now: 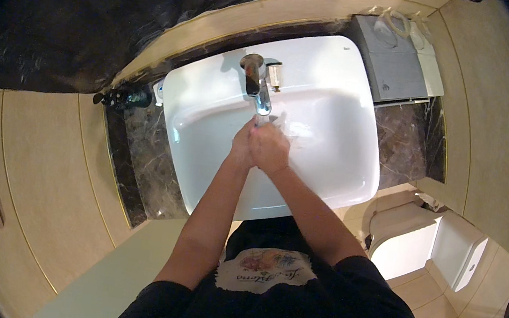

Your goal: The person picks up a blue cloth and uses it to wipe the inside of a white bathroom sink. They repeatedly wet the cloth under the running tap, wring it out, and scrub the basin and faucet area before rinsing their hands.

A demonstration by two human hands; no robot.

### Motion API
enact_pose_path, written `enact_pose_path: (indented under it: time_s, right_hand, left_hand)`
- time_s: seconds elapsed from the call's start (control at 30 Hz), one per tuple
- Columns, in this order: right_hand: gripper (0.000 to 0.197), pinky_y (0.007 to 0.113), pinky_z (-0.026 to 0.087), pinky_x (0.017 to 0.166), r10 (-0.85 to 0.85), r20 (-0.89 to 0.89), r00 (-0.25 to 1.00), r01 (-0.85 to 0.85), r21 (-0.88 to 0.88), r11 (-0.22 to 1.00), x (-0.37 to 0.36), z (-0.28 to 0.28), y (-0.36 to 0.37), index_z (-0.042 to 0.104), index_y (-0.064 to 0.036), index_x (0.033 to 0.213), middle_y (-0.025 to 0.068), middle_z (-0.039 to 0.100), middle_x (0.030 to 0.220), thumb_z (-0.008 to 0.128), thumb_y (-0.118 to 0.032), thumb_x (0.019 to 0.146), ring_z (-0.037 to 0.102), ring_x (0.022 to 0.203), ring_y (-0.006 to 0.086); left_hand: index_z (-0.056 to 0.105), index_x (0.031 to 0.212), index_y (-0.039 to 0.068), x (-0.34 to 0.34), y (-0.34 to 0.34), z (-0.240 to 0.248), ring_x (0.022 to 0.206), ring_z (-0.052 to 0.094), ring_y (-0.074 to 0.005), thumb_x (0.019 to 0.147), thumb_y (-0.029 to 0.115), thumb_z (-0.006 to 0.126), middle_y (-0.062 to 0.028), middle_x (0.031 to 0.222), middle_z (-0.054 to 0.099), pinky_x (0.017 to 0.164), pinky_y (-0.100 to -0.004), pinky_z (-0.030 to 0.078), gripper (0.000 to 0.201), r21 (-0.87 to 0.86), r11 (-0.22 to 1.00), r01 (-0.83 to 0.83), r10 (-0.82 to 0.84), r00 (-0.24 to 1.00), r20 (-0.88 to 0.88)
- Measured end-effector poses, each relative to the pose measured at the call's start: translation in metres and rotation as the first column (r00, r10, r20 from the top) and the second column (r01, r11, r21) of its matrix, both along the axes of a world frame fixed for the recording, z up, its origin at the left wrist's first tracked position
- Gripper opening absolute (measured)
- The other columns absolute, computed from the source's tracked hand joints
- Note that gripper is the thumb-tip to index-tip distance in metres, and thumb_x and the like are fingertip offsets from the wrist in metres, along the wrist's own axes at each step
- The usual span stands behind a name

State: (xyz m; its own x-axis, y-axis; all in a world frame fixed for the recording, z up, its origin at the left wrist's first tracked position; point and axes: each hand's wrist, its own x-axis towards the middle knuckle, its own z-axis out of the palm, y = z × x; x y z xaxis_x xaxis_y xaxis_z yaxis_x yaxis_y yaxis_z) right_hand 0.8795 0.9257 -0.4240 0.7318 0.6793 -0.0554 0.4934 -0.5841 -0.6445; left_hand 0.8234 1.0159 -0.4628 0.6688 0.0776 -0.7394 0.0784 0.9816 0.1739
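My left hand and my right hand are pressed together under the end of a chrome tap. Both are closed, the right folded partly over the left. A short streak that looks like water runs from the spout down to the fingers. Whether anything lies between the palms is hidden. Below them spreads the basin of a white sink, its surface wet and shiny just right of my hands. A small metal-capped fitting stands beside the tap.
Dark marbled counter surrounds the sink. At its left back corner is a dark bottle. A grey box stands at the back right. Black plastic sheeting covers the upper left. A white toilet is at the lower right.
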Motion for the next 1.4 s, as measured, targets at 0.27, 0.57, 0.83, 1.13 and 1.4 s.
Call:
enact_pose_path:
  time_s: [0.27, 0.57, 0.83, 1.13, 1.4]
  right_hand:
    - [0.048, 0.046, 0.049, 0.082, -0.163, 0.188, 0.968, 0.18, -0.074, 0.981, 0.077, -0.027, -0.019, 0.055, -0.0062, 0.111, 0.0176, 0.049, 0.119, 0.07, -0.04, 0.08, 0.048, 0.106, 0.0383]
    - [0.035, 0.043, 0.046, 0.084, -0.138, -0.669, 0.731, 0.321, 0.158, 0.934, 0.014, -0.051, 0.034, 0.058, -0.0018, 0.101, 0.0211, 0.061, 0.1, 0.067, -0.03, 0.083, 0.059, 0.093, 0.0362]
    - [0.029, 0.045, 0.048, 0.074, 0.05, -0.158, 0.986, 0.016, 0.393, 0.919, -0.016, 0.041, 0.001, 0.062, -0.0049, 0.09, 0.0132, 0.058, 0.08, 0.068, -0.032, 0.082, 0.06, 0.077, 0.0335]
    - [0.021, 0.046, 0.049, 0.062, -0.169, 0.014, 0.986, 0.162, 0.215, 0.963, 0.044, -0.015, -0.005, 0.059, -0.0082, 0.075, 0.0134, 0.059, 0.078, 0.061, -0.027, 0.084, 0.059, 0.071, 0.0362]
    - [0.043, 0.05, 0.045, 0.086, -0.255, 0.066, 0.965, 0.263, -0.196, 0.945, 0.059, -0.029, -0.007, 0.057, -0.0091, 0.115, 0.0204, 0.049, 0.122, 0.068, -0.036, 0.083, 0.049, 0.107, 0.0409]
  left_hand:
    - [0.042, 0.136, 0.016, -0.017, 0.025, 0.026, 0.125, 0.045, -0.0336, 0.089, 0.055, 0.052, -0.0118, 0.136, 0.046, 0.094, -0.0737, 0.029, 0.061, 0.282, 0.953, 0.109, 0.004, 0.927, -0.374]
    - [0.034, 0.142, 0.014, -0.013, 0.017, 0.018, 0.12, 0.047, -0.0446, 0.087, 0.067, 0.047, -0.015, 0.141, 0.04, 0.096, -0.0727, 0.03, 0.078, 0.034, 0.998, 0.047, -0.041, 0.986, -0.163]
    - [0.055, 0.119, 0.003, -0.001, 0.017, -0.017, 0.093, 0.062, -0.0309, 0.09, 0.043, 0.057, -0.0141, 0.109, 0.063, 0.08, -0.0432, 0.052, 0.05, -0.153, 0.986, 0.071, 0.007, 0.889, 0.458]
    - [0.058, 0.109, 0.012, 0.013, 0.0, -0.004, 0.097, 0.06, -0.0215, 0.09, 0.041, 0.056, -0.0035, 0.101, 0.062, 0.086, -0.0393, 0.048, 0.035, 0.221, 0.975, 0.026, 0.022, 0.976, -0.215]
    - [0.044, 0.133, 0.015, -0.027, 0.027, 0.008, 0.121, 0.046, -0.0342, 0.088, 0.057, 0.052, -0.0115, 0.134, 0.048, 0.101, -0.0684, 0.027, 0.062, 0.049, 0.986, 0.161, -0.141, 0.949, -0.283]
